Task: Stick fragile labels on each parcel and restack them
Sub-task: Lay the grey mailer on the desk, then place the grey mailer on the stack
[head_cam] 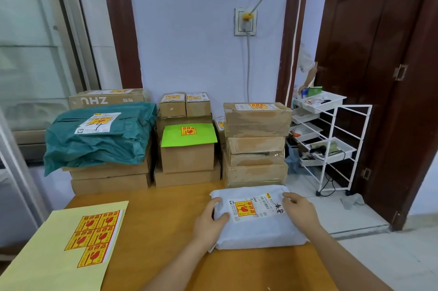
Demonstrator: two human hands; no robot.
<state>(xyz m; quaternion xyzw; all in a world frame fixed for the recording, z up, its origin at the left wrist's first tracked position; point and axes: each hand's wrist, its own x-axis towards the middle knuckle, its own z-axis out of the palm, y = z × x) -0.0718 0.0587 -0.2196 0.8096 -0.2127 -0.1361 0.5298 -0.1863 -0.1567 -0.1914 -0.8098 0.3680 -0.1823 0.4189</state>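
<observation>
White parcel (pixel 258 222) lies at right edge of our bench (pixel 151 219), fragile label (pixel 244 207) stuck on its shipping slip. Our left hand (pixel 209 219) grips parcel's left side, thumb on top. Our right hand (pixel 299 210) curls over its right side, fingers bent on top face. Label sheet (pixel 94 235) rests on yellow paper (pixel 47 260) at bench's near left corner. Labelled stacks beyond far edge: green bag (pixel 99 136) on left, green-topped box (pixel 188 148) in middle, taped cartons (pixel 256 143) on right.
</observation>
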